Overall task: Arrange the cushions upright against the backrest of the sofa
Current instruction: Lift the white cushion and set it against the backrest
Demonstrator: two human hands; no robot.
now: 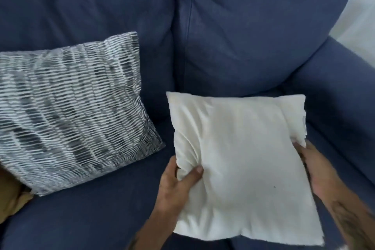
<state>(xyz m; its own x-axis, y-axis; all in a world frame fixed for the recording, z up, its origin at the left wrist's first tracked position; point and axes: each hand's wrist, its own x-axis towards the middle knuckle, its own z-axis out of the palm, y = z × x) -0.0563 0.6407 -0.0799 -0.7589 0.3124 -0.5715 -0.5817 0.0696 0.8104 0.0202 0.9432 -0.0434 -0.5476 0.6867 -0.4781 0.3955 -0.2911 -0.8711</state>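
I hold a plain white cushion [241, 160] over the right seat of a dark blue sofa, its top edge near the foot of the right back cushion [253, 32]. My left hand [178, 184] pinches its left edge, thumb on top. My right hand [318, 170] grips its right edge, fingers hidden beneath. A grey-and-white striped cushion [73, 111] leans at a slant on the left seat, its upper edge against the left backrest [81, 2].
The sofa's right armrest [345, 91] runs beside the white cushion. A mustard-yellow cushion corner [10, 195] pokes out under the striped one at the far left. Bare seat [91, 219] lies in front of the striped cushion.
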